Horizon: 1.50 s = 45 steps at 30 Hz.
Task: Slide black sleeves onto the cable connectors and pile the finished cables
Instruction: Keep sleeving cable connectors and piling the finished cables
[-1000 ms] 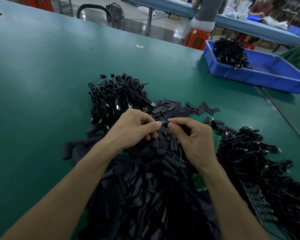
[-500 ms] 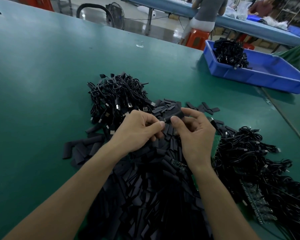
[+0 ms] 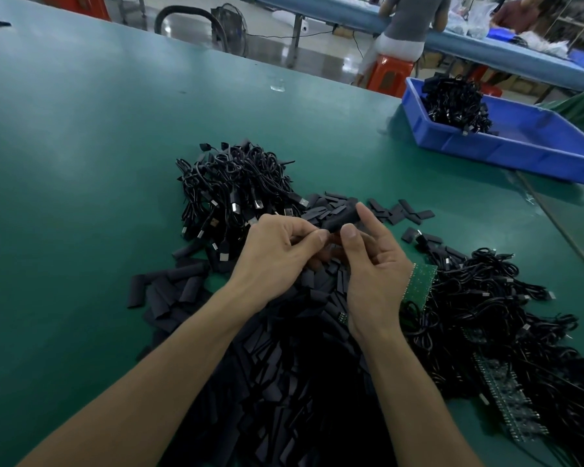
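R hand [image 3: 375, 261] pinches black sleeve [image 3: 341, 219] btw thumb + index, other fingers loose, just right of cable pile [image 3: 236, 193]. L hand [image 3: 273, 251] curled, pinching at sleeve's lower end, prob the connector, hidden. Risk: sleeve mouth flattens under pinch, connector snags, sleeve drops.

Black sleeve [image 3: 339, 219] tilted, raised, sleeve heap [image 3: 284, 382] below, cable pile [image 3: 236, 187] beyond

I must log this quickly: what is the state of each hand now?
Left hand: closed, fingers pinch one end of the black sleeve.
Right hand: closed, thumb and forefinger hold the same sleeve.
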Each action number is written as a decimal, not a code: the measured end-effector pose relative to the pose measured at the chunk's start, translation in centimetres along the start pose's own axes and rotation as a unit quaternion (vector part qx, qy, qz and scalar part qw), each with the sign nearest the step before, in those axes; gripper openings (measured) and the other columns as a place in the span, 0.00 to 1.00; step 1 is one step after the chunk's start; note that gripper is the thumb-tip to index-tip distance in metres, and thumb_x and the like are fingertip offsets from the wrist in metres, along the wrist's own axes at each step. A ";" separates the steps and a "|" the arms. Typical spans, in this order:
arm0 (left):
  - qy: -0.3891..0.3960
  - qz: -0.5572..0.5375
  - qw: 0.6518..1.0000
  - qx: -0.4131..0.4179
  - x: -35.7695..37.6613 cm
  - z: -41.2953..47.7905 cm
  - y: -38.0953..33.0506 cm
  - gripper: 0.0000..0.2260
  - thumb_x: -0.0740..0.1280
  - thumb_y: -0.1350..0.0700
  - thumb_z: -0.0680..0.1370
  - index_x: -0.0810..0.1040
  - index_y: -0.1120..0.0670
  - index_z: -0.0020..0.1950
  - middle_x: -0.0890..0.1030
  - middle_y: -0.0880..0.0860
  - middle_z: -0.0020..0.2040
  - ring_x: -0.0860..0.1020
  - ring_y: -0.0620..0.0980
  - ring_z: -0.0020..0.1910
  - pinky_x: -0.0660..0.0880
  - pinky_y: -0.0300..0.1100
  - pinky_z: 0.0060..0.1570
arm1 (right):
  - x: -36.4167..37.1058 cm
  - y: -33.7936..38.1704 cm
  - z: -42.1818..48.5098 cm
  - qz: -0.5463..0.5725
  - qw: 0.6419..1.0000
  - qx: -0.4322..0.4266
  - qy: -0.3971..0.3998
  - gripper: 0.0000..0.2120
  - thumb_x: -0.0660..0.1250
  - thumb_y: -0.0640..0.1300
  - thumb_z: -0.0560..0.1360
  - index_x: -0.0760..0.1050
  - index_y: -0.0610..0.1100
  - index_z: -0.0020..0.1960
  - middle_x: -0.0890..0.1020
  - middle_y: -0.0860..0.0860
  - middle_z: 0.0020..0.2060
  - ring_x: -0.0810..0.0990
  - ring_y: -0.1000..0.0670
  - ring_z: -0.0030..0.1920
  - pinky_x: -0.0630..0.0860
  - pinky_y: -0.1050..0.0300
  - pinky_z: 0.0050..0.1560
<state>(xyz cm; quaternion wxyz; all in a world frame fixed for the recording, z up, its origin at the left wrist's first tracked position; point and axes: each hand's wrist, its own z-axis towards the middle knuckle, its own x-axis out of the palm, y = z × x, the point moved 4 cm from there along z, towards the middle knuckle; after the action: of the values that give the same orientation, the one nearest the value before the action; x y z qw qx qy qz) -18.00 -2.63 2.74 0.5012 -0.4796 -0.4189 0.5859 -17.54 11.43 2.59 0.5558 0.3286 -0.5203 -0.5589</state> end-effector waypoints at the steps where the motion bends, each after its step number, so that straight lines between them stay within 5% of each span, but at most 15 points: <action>1: -0.002 0.001 1.000 0.000 0.0 0.0 0.0 0.09 0.70 0.56 0.80 0.85 0.49 0.41 0.86 0.48 0.35 0.84 0.46 0.33 0.79 0.38 0.35 | 0.2 0.0 0.1 0.000 1.000 -0.002 0.001 0.13 0.72 0.41 0.76 0.82 0.55 0.58 0.86 0.51 0.40 0.84 0.53 0.42 0.81 0.60 0.47; 12: -0.030 -0.049 0.998 0.015 0.4 0.0 -0.1 0.09 0.68 0.57 0.81 0.86 0.57 0.45 0.86 0.51 0.37 0.85 0.51 0.37 0.82 0.45 0.39 | 1.8 1.3 0.6 -0.036 0.998 -0.057 0.014 0.15 0.69 0.38 0.78 0.81 0.57 0.56 0.85 0.53 0.35 0.82 0.58 0.35 0.79 0.66 0.38; 15: -0.029 -0.062 0.997 0.021 0.6 -0.2 -0.2 0.10 0.68 0.56 0.81 0.86 0.58 0.45 0.86 0.53 0.38 0.85 0.55 0.39 0.83 0.50 0.41 | 2.5 1.4 0.3 -0.035 0.997 -0.044 0.049 0.18 0.68 0.37 0.79 0.79 0.62 0.56 0.87 0.49 0.41 0.85 0.51 0.44 0.83 0.54 0.46; 18: -0.011 -0.059 0.998 0.030 1.2 -0.5 -0.2 0.10 0.67 0.56 0.82 0.86 0.57 0.45 0.86 0.52 0.38 0.85 0.53 0.37 0.79 0.43 0.35 | 3.0 1.7 0.4 -0.073 0.992 -0.054 0.088 0.17 0.65 0.38 0.80 0.77 0.62 0.55 0.87 0.47 0.45 0.86 0.47 0.49 0.82 0.45 0.55; 23: 0.016 -0.028 0.999 0.021 1.6 -0.4 0.1 0.05 0.71 0.54 0.79 0.85 0.53 0.46 0.85 0.48 0.38 0.82 0.42 0.36 0.75 0.36 0.36 | 2.0 2.1 1.0 -0.047 0.997 -0.035 0.053 0.14 0.64 0.36 0.81 0.73 0.55 0.58 0.87 0.48 0.44 0.85 0.51 0.44 0.81 0.57 0.48; 28: 0.166 0.158 0.973 -0.021 1.9 -0.5 1.1 0.11 0.71 0.42 0.77 0.82 0.47 0.51 0.84 0.43 0.43 0.82 0.38 0.43 0.80 0.40 0.46 | 0.4 3.1 2.3 -0.026 0.998 -0.052 -0.002 0.12 0.64 0.36 0.81 0.71 0.51 0.57 0.87 0.48 0.42 0.84 0.50 0.38 0.78 0.63 0.44; 31: 0.136 0.190 0.972 0.037 1.6 -0.5 0.1 0.12 0.65 0.43 0.80 0.81 0.50 0.49 0.79 0.43 0.36 0.76 0.36 0.35 0.69 0.30 0.34 | 0.0 3.6 2.8 -0.024 0.999 -0.045 0.002 0.10 0.65 0.36 0.81 0.71 0.49 0.56 0.87 0.49 0.41 0.85 0.50 0.39 0.77 0.66 0.41; 35: 0.024 0.145 0.987 0.065 -0.1 -0.1 -1.4 0.13 0.59 0.45 0.83 0.74 0.50 0.45 0.83 0.49 0.37 0.71 0.44 0.24 0.67 0.39 0.22 | -1.2 4.4 4.0 -0.128 0.990 -0.034 0.047 0.10 0.65 0.45 0.82 0.74 0.56 0.60 0.87 0.53 0.42 0.86 0.53 0.44 0.78 0.66 0.46; 39: -0.115 0.134 0.984 0.019 -3.4 1.8 -2.2 0.13 0.57 0.45 0.84 0.71 0.50 0.45 0.79 0.49 0.33 0.74 0.40 0.26 0.71 0.39 0.29 | -4.3 4.5 5.2 -0.376 0.925 -0.006 0.056 0.17 0.67 0.48 0.80 0.75 0.53 0.69 0.85 0.55 0.47 0.82 0.60 0.44 0.78 0.57 0.56; 42: -0.167 0.152 0.974 -0.009 -5.7 3.9 -2.4 0.06 0.57 0.51 0.85 0.70 0.50 0.53 0.80 0.47 0.43 0.75 0.35 0.34 0.69 0.33 0.33 | -6.0 4.3 5.2 -0.549 0.825 0.058 0.120 0.19 0.70 0.50 0.78 0.75 0.51 0.68 0.82 0.49 0.57 0.81 0.53 0.53 0.76 0.47 0.62; 45: -0.140 0.198 0.969 -0.038 -6.8 5.7 -2.6 0.13 0.59 0.62 0.82 0.72 0.54 0.66 0.80 0.52 0.50 0.80 0.48 0.43 0.75 0.41 0.37 | -6.9 4.1 4.6 -0.678 0.706 0.107 0.173 0.20 0.70 0.53 0.78 0.74 0.53 0.69 0.78 0.49 0.66 0.77 0.46 0.63 0.73 0.45 0.65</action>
<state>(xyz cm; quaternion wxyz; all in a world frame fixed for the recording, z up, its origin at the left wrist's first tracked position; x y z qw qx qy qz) -22.90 -9.09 7.29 0.2931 -0.4851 -0.4034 0.7183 -19.60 19.67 6.10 0.0680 0.7410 -0.1084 -0.6593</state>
